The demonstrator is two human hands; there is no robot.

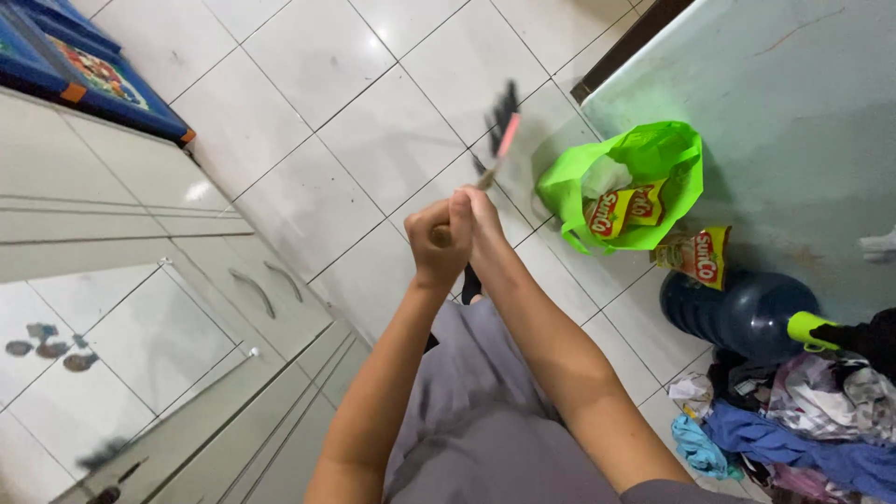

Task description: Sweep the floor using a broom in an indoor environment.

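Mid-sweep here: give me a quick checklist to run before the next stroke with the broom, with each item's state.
1. Grip: left hand and right hand both wrapped on the handle, pressed together. Ok.
2. Broom head: motion-blurred over the tiled floor; contact cannot tell.
3. Green bag lies close beside the broom head. Not ok.
4. Yellow packet loose on the floor next to the bag. Not ok.
5. Blue water jug and clothes pile apart from the broom. Ok.
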